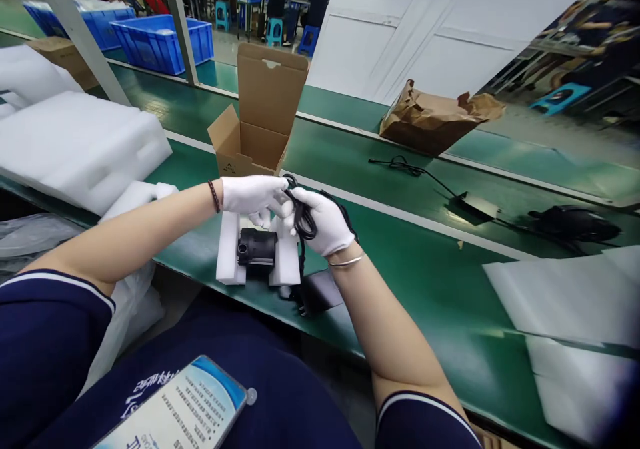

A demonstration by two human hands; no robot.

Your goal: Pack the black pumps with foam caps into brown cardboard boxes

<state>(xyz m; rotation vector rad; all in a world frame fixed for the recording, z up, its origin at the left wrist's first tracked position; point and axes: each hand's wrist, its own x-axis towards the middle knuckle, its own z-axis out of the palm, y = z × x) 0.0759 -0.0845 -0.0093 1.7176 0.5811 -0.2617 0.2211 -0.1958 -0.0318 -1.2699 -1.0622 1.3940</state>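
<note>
One badge (180,402), two hands (253,194) (327,223), cable (303,219)

We had a cord (304,221) in our R hand (327,222), L hand (253,194) adj.; box (265,143) beyond, device (257,247) btwn foam blocks (231,255) nearer us, foam slab (75,145) L, paper bag (430,119) beyond to R.

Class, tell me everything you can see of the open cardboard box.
The box is plain brown cardboard by its look, standing upright on the green surface. Its tall lid is raised, with a small pale notch near the top edge. A side flap slants outward at the left of the picture. A small dark mark is printed low on the front. The gloved left hand is in front; whether they touch is unclear.
</note>
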